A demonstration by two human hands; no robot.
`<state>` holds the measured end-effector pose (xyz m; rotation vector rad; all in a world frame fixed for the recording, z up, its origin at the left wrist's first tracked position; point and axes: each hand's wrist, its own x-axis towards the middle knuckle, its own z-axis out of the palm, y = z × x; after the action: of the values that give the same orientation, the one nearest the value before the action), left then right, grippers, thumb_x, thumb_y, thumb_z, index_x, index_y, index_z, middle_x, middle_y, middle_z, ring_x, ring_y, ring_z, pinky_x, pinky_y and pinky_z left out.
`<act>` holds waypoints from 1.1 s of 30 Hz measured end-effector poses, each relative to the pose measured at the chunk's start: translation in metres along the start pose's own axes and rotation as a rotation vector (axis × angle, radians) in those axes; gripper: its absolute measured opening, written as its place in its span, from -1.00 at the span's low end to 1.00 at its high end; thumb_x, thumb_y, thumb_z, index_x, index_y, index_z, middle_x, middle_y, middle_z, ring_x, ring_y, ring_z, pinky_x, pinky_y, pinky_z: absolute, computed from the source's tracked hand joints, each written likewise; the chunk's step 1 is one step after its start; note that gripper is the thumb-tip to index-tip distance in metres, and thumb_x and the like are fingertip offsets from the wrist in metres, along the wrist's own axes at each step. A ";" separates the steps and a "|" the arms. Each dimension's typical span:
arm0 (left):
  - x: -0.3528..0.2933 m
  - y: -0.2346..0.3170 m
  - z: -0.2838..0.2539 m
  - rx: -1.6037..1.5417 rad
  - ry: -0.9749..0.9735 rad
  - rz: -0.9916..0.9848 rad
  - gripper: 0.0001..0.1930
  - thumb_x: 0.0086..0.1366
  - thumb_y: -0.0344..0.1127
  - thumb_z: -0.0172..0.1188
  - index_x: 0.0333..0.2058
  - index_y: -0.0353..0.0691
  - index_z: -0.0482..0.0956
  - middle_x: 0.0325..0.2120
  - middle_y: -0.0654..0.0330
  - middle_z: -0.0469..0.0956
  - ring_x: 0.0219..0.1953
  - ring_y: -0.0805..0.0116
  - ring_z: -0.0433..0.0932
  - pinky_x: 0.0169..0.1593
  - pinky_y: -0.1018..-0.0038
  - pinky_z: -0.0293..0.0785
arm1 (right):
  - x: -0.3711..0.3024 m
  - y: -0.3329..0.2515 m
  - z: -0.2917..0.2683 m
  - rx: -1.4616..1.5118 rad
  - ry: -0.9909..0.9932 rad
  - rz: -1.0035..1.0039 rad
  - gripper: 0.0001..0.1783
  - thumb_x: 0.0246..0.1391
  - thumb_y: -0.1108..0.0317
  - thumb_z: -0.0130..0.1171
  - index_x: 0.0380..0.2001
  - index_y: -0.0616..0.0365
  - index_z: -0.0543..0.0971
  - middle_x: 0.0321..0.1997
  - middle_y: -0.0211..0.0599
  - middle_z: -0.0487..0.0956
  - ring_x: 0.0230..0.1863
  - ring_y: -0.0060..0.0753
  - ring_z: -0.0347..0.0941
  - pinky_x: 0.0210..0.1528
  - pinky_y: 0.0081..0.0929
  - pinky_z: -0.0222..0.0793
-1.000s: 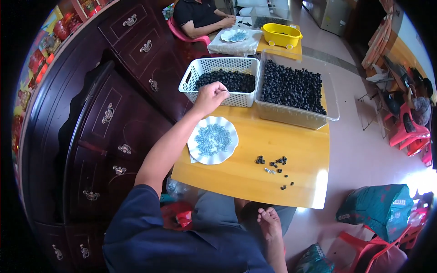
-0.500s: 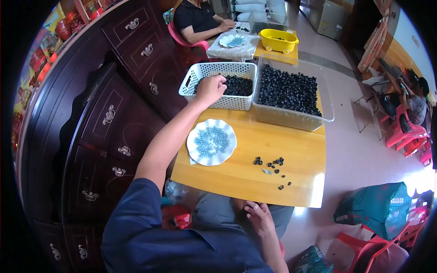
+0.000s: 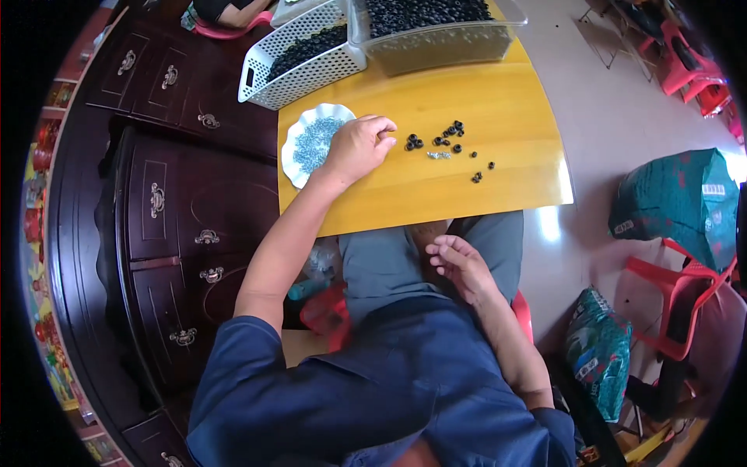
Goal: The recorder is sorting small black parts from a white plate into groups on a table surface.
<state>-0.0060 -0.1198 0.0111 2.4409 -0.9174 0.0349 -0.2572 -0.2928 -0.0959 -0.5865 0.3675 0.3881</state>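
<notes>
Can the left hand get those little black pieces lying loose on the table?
Probably yes: the left hand is just beside the nearest black pieces, and only yellow tabletop shows between them, so nothing seems to block it.

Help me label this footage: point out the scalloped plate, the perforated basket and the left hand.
Scalloped plate (image 3: 289, 148), head view: left rim.
Perforated basket (image 3: 317, 78), head view: near wall.
Left hand (image 3: 358, 147), head view: back of hand.

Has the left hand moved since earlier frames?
Yes: the left hand has moved from the white basket toward the near edge of the table, to the right side of the scalloped plate.
</notes>
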 end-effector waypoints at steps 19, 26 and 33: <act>-0.017 0.028 0.047 0.031 0.007 -0.071 -0.84 0.10 -0.33 0.39 -0.37 -0.25 0.67 -0.49 0.17 0.64 -0.50 0.36 0.60 -0.37 0.46 0.51 | -0.021 -0.006 0.012 0.052 -0.018 -0.055 -0.81 0.27 0.36 0.17 -0.07 0.08 0.54 -0.15 -0.37 0.67 -0.26 -0.61 0.59 -0.21 -0.66 0.50; -0.079 0.101 0.037 -0.348 -0.274 -0.073 -0.86 0.09 -0.44 0.39 -0.35 -0.30 0.67 -0.48 0.22 0.62 -0.46 0.50 0.57 -0.35 0.53 0.47 | -0.024 -0.013 0.007 0.360 -0.051 -0.004 -0.79 0.29 0.28 0.14 -0.09 0.11 0.53 -0.15 -0.36 0.63 -0.25 -0.53 0.57 -0.22 -0.57 0.51; -0.089 0.141 0.051 -0.369 -0.278 0.019 -0.87 0.08 -0.46 0.40 -0.36 -0.29 0.67 -0.48 0.13 0.60 -0.45 0.28 0.58 -0.34 0.44 0.47 | -0.026 -0.019 0.010 0.447 -0.082 -0.051 -0.78 0.31 0.16 0.13 -0.10 0.00 0.54 -0.24 -0.48 0.63 -0.26 -0.60 0.59 -0.21 -0.59 0.55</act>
<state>-0.1697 -0.1794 0.0154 2.1229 -0.9660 -0.4394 -0.2692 -0.3076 -0.0677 -0.1427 0.3462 0.2678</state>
